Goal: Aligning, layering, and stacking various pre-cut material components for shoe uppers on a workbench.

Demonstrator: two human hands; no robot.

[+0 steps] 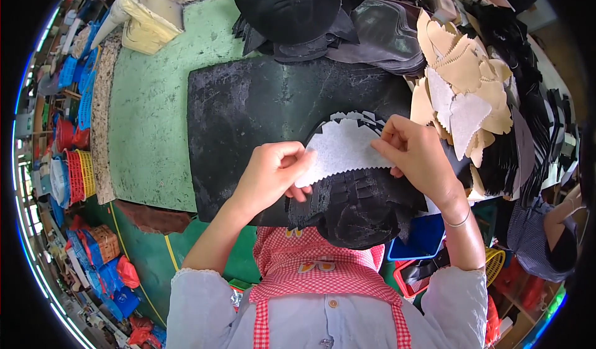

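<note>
A pale grey fabric-like piece [345, 147] with a zigzag-cut lower edge and a notched upper edge is stretched between my hands. My left hand [276, 169] pinches its left end between thumb and fingers. At the right end, my right hand [413, 150] grips it the same way. Dark and white notched edges of other pieces show just behind it. Below the piece, a pile of black cut pieces [357, 209] lies at the near table edge. Under all this is a black mat [236, 125].
The pale green tabletop [149, 119] carries a yellowish crusted container [152, 23] at the back left. Black cut pieces [292, 13] are stacked at the back, with beige zigzag-edged pieces [462, 69] at the right. A blue bin [417, 240] stands below the near right edge. A person's arm [562, 215] shows far right.
</note>
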